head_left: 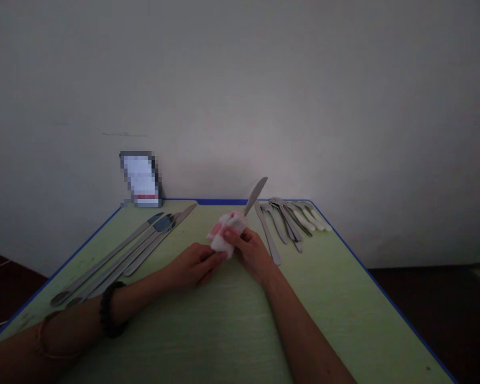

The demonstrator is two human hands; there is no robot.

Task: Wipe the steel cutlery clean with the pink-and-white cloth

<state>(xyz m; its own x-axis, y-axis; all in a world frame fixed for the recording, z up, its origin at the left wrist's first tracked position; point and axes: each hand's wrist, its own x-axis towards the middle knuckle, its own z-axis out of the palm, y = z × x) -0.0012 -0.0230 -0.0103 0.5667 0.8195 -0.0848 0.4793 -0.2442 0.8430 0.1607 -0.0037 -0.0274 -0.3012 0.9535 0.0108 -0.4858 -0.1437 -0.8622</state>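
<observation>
Above the middle of the table, a table knife point(256, 195) points up and to the right, its blade bare. A white and pink cloth point(224, 234) is folded around its lower part, hiding most of the handle. My right hand point(253, 252) is closed on the cloth, thumb on top, with the knife inside it. My left hand point(198, 265) is closed at the cloth's lower edge, in line with the knife's handle end. What its fingers cover is hidden, though it seems to be that handle.
Several long knives point(120, 261) lie on the left of the green table point(176, 341). On the right are another knife point(269, 234), metal spoons or forks point(286, 221) and white-handled cutlery point(310, 216). A phone point(142, 178) leans on the wall at the back left.
</observation>
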